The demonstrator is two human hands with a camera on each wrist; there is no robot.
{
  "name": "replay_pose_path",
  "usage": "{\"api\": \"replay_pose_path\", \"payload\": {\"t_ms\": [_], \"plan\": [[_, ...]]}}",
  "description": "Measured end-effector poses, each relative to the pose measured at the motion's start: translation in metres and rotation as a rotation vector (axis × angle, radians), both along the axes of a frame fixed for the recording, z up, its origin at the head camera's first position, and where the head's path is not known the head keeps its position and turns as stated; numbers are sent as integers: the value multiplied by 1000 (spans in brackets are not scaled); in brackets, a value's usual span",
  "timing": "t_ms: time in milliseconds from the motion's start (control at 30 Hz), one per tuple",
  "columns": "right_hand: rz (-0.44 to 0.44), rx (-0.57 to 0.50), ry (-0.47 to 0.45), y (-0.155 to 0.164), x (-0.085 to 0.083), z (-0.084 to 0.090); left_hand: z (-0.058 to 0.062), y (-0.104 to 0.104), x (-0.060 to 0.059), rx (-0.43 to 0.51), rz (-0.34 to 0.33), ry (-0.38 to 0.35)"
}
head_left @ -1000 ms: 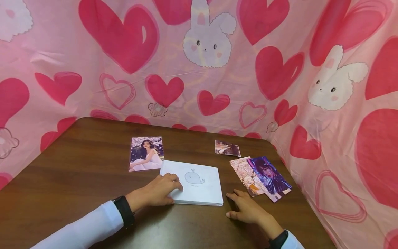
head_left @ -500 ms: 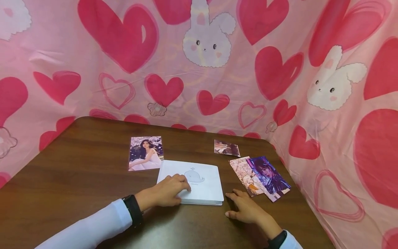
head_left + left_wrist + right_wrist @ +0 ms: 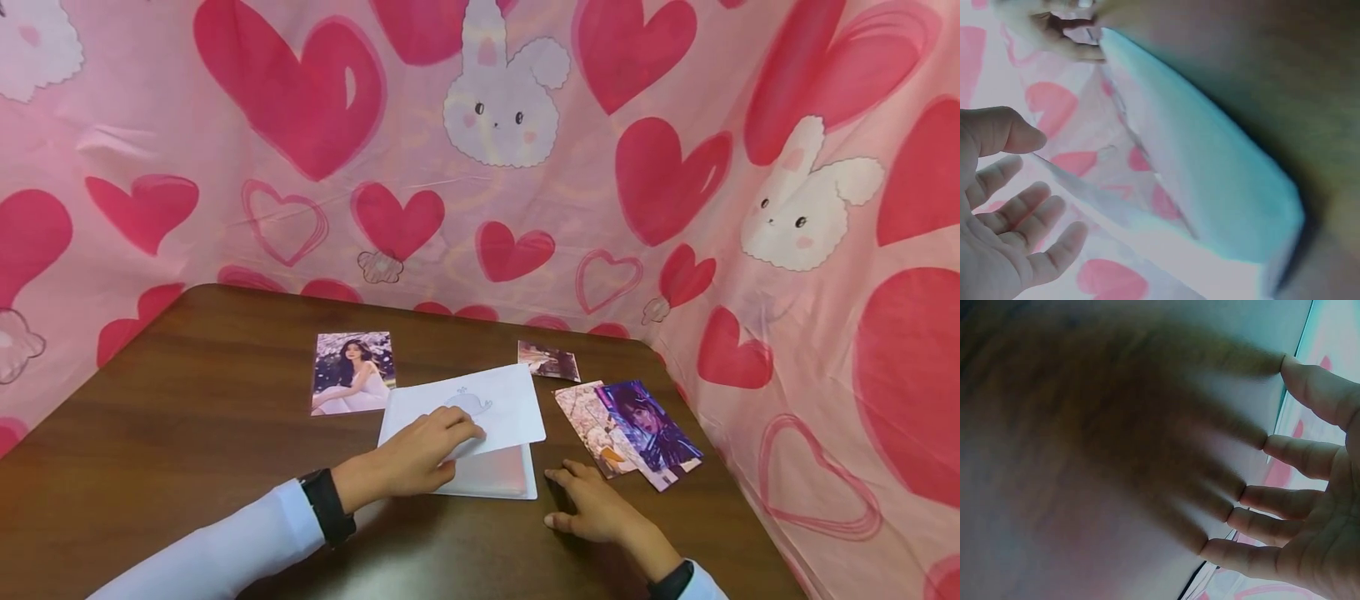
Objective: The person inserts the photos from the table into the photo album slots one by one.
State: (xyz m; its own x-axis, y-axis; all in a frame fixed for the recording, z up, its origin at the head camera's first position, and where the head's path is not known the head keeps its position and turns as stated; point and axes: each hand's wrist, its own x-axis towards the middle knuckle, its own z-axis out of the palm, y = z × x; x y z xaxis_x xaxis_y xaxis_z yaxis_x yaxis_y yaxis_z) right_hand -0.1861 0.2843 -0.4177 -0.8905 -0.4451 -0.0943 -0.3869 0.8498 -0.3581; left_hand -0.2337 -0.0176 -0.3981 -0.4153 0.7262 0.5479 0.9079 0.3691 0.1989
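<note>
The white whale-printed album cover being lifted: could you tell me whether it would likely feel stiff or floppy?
The white whale-printed album cover probably feels fairly stiff: it stays flat while the left hand raises one edge. It seems light, since fingers alone lift it. The brown wooden table looks smooth, so the album might slide.

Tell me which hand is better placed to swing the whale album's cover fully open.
Left, probably. The left hand already lifts the cover of the album; the right hand lies flat on the table beside it.

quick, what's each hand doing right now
Left hand: lifting the white album cover, the grip hidden from view.
Right hand: open, flat on the table, holding nothing.
</note>
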Motion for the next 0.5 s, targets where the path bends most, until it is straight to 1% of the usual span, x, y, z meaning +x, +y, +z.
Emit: {"api": "replay_pose_path", "payload": {"t_ms": [67,133,233,333,400,500], "plan": [[-2,1,0,0,0,0,4,3,0,22,-11,23],[-4,4,-1,1,0,0,7,6,0,29,-13,29],[-3,1,-1,0,1,0,9,7,1,21,-5,15],[-4,-6,-3,0,1,0,10,6,1,18,18,-2],[-5,-8,-5,-1,2,0,12,3,2,37,33,-12],[-7,-6,-3,0,1,0,19,-3,2,90,49,-28]]}}
